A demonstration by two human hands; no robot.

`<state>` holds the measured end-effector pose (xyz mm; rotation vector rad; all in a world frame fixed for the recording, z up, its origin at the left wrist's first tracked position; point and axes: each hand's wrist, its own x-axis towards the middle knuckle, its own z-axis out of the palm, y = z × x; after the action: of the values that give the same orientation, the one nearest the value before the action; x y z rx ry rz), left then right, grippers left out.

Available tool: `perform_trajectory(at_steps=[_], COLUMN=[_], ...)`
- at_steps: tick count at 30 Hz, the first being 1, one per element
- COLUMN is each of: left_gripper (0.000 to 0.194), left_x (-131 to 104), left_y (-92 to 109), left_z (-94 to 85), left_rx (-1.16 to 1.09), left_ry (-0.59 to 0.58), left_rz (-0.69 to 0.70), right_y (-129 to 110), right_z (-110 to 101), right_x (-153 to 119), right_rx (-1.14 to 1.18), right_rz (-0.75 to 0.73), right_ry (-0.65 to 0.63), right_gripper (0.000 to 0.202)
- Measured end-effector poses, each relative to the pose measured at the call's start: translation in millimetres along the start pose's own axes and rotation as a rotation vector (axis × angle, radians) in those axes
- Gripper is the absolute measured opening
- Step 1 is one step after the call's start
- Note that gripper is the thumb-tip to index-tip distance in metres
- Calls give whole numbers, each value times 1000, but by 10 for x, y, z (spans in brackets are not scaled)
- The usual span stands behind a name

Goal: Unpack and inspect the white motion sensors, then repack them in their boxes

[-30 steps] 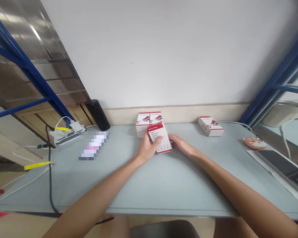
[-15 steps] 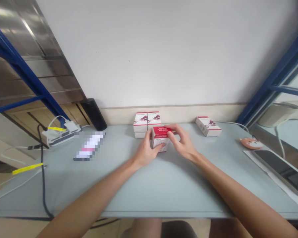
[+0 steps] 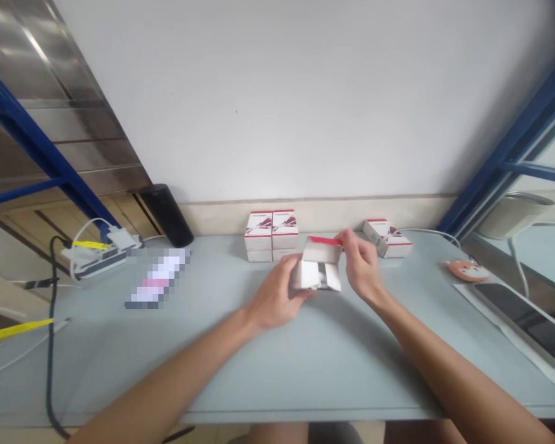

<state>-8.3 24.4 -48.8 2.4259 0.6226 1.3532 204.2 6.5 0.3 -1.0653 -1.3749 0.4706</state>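
A small red-and-white carton [image 3: 321,251] is held above the desk, its top flap raised and its inner flaps showing. Around the carton's left side wraps my left hand [image 3: 274,293], the thumb along the near edge. My right hand [image 3: 359,264] pinches the right end of the lifted red-edged flap. Something pale and dark shows in the carton's opening, too small to name. Behind it, several matching cartons [image 3: 272,231] stand stacked against the wall. One more carton [image 3: 387,238] lies to the right at the back.
On the left of the grey desk [image 3: 277,370] are a black cylinder [image 3: 167,214], a power strip [image 3: 106,259] with cables and a blurred-out phone-like object [image 3: 160,279]. An orange animal-shaped item [image 3: 467,270] and a dark tablet-like slab [image 3: 527,317] lie on the right.
The carton's lid has been opened: my right hand has lifted the red flap up and moved a little right. The carton has tilted so that its opening faces me.
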Motion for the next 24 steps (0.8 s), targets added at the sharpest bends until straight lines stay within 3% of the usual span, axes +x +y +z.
perform_trajectory(at_steps=[2,4,7,9,11,13,15,17,20,24], left_gripper=[88,80,56,51,52,57,61,61,52,39], left_x=[-10,-16,-10,10,40,71,95,109,116,115], left_y=[19,54,119,145,145,127,109,102,98,41], left_z=[16,19,-7,-35,-55,-58,-49,-43,-62,-128], left_rx=[130,312,535,527,446,364,293,251,305,446], left_ry=[90,168,153,61,12,77,184,245,251,244], left_rz=[273,454,497,465,419,339,251,174,123,141], right_y=[-73,-137,-165,-130,-78,-45,-50,-82,-112,-51], right_z=[13,45,100,123,126,108,80,54,32,24], right_x=[-3,-6,-13,-27,-52,-85,-117,-140,-142,-91], right_rx=[36,99,162,144,77,-33,-153,-272,-450,-531], right_rz=[82,201,368,361,192,-116,-439,-664,-796,-725], right_ry=[-35,-172,-369,-337,-185,-63,-72,-155,-206,-68], right_gripper=[54,42,35,36,35,29,23,19,11,8])
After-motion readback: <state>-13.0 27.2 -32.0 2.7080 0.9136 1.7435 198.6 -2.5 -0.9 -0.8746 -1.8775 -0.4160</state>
